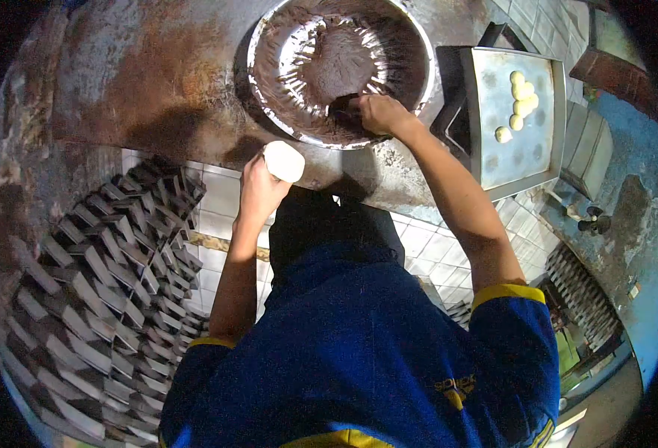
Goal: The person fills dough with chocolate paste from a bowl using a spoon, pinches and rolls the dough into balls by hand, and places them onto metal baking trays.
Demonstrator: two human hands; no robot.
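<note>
A large round metal bowl (260,89) holds a dark brown mass, smeared over its inner walls. At the bowl's front right edge, my right hand (381,114) is closed on a dark, brown-coated tool whose end is in the mass; its exact shape cannot be made out. In front of the bowl, at the worktop's near edge, my left hand (260,187) is wrapped round a white rounded object (284,162), which shows above the fingers. The two hands are apart.
Right of the bowl lies a metal tray (491,112) with several pale round balls (524,91). Many stacked metal pieces (105,284) stand at the lower left. The worn worktop (142,67) runs along the back. White tiles (220,198) show below its edge.
</note>
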